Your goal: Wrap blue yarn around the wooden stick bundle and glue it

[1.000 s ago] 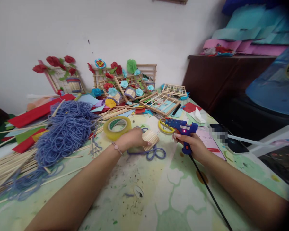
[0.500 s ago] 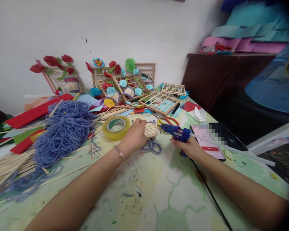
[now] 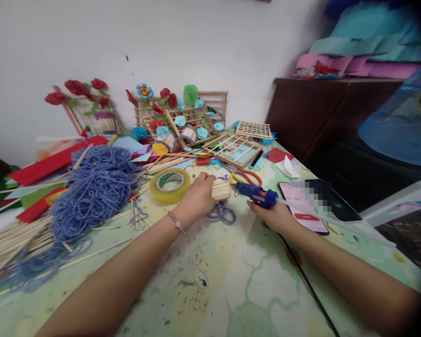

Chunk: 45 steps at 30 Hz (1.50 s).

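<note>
My left hand is closed around a small bundle of short wooden sticks set side by side. Beneath the bundle, a braided purple cord lies looped on the table. My right hand grips a blue hot glue gun, its nozzle pointing left, close to the sticks. A clear glue stick juts from the gun's back, and a small red light glows on its side. Just behind the nozzle lie scissors with orange and yellow handles.
A roll of yellow tape sits beside my left hand. Further left are a heap of purple yarn and many loose sticks. Stick frames with paper flowers lean at the wall. A phone lies right; the gun's black cord runs forward.
The glue gun has shifted very slightly, its nozzle now a touch nearer the stick bundle. My left hand keeps its hold, almost unmoved.
</note>
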Each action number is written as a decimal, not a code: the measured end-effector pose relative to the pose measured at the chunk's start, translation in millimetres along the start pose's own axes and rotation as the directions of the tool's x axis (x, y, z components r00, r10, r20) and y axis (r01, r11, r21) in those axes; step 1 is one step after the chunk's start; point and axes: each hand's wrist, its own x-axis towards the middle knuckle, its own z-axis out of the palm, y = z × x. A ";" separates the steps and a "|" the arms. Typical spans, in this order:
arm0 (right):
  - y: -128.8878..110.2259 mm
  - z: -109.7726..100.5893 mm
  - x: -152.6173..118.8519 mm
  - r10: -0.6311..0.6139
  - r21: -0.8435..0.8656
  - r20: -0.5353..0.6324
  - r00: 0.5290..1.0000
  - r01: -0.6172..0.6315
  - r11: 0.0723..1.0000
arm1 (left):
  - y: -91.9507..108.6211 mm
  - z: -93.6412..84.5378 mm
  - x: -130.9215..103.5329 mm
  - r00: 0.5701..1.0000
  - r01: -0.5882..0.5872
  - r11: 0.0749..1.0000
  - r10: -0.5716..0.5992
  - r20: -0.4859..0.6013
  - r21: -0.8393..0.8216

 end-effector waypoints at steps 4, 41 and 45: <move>1.6 0.8 -0.2 -0.027 -0.010 -0.011 1.000 0.027 1.000 | 0.6 -0.8 -0.3 1.000 0.017 1.000 -0.017 0.009 0.001; 6.8 1.6 0.9 -0.056 0.033 -0.013 0.998 0.056 0.998 | -4.9 -1.3 3.2 0.999 0.018 1.000 -0.019 0.028 0.014; 6.8 1.8 0.7 -0.078 -0.003 -0.015 0.997 0.078 0.997 | -4.6 -1.1 3.2 0.999 0.022 1.000 -0.022 0.027 0.008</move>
